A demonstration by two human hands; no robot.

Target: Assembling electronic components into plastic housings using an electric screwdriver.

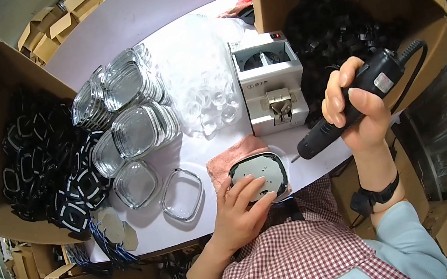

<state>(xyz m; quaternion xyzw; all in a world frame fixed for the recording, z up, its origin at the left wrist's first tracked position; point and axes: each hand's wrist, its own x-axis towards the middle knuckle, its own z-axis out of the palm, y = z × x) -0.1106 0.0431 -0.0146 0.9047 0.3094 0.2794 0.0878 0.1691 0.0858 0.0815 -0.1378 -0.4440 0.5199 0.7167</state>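
My right hand (357, 108) is wrapped round a black electric screwdriver (325, 131), held up over the table's right side. Its thin bit slants down to the left, apart from anything else. A rounded-square part with a grey plate and a black rim (257, 172) lies at the table's near edge, partly on a pink cloth (232, 158). My left hand (242, 210) rests on that part with its fingers spread over the plate. Just beyond it stands a white boxy machine (272, 87), with a small metal fitting on its front, likely a screw feeder.
Stacked clear rounded-square covers (136, 130) stand left of centre, and a single clear ring-like cover (182, 195) lies nearer. A clear plastic bag (201, 78) holds round clear pieces. Cardboard boxes of black frames (32, 159) and black parts (328, 21) flank the table. Blue-black wires (112, 246) hang off the left edge.
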